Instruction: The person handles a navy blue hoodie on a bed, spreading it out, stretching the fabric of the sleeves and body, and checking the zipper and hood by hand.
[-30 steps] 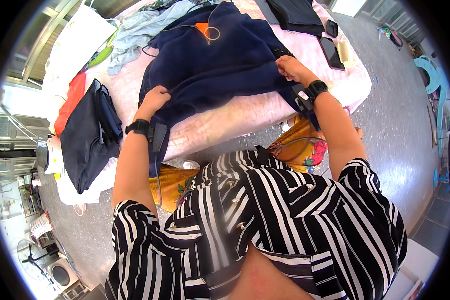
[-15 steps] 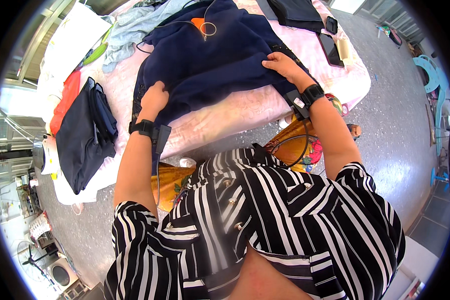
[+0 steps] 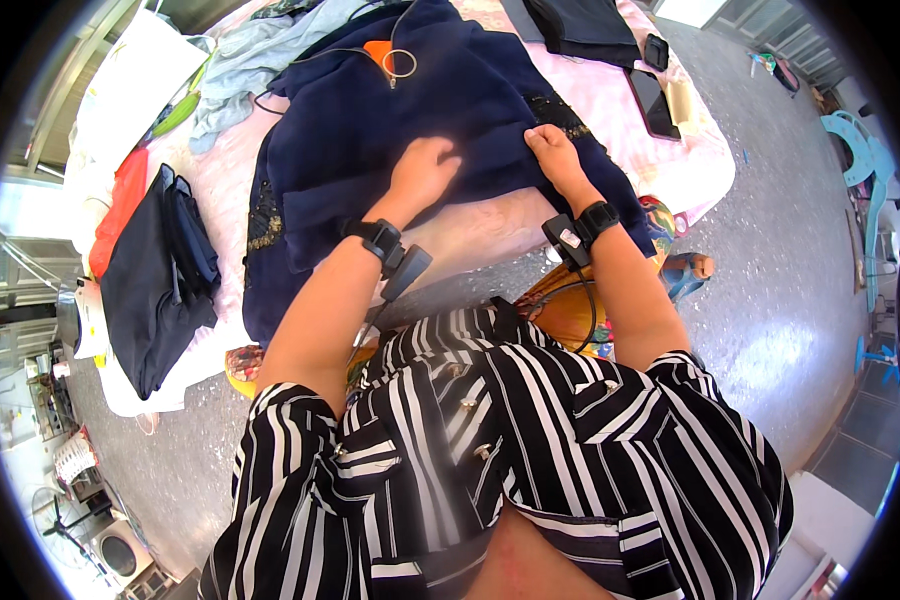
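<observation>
1. From my remote seat I have the navy top (image 3: 400,115) at 12 o'clock, spread on the pink bed cover (image 3: 705,170). Its long axis runs roughly from 12 down toward 6, with the hem (image 3: 495,178) at the near end.
2. Both my hands are at that hem, well apart from each other. The left hand (image 3: 425,178) is over its middle; the right hand (image 3: 558,160) is at its right end, at 3 o'clock from the left.
3. The right is just beside the right sleeve (image 3: 602,165), which slants off toward 4 o'clock. The left sleeve (image 3: 260,300) lies at 8 o'clock, well apart from the left hand — nothing is nearer to it.
4. My left fingers are half curled and blurred; I cannot tell whether they grip cloth. My right fingers are bent against the fabric — a pinch I cannot confirm.
5. My count: one top, two sleeves, two hands, two black wrist straps (image 3: 371,234).
6. Around them: one dark folded pile (image 3: 155,290) at 8 o'clock, one red bag (image 3: 120,215) at 9, one grey cloth (image 3: 245,80) at 10, another dark pile (image 3: 580,35) at 12, one phone (image 3: 653,103) at 2.
</observation>
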A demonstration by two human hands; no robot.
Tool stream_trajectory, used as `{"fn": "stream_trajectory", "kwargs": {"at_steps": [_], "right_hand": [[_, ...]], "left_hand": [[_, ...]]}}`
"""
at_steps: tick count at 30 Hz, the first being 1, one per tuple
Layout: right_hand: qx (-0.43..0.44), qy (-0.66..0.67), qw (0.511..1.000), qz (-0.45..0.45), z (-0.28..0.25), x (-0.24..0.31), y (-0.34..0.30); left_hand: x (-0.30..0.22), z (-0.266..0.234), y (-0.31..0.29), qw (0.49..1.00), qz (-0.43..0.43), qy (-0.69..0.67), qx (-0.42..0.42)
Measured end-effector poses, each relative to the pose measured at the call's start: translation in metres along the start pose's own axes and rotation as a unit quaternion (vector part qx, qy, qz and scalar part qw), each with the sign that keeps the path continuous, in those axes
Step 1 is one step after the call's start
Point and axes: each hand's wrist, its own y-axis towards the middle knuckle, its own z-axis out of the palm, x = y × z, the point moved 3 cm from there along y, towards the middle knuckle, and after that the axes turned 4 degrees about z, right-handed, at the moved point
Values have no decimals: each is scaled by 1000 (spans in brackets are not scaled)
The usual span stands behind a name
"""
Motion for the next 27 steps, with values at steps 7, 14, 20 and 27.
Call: {"fn": "stream_trajectory", "kwargs": {"at_steps": [7,14,20,27], "right_hand": [[-17,2,1000,-5,1,-3,-4],[-42,-21,999,-25,0,5,-8],[-24,16,1000,11,1,0,-5],[-18,22,998,49,0,3,-5]], "left_hand": [[7,19,-20,998,6,55,8],[-2,25,-5,975,35,165,145],[9,27,-6,986,16,160,49],[32,-9,-17,909,-300,-286,-49]]}}
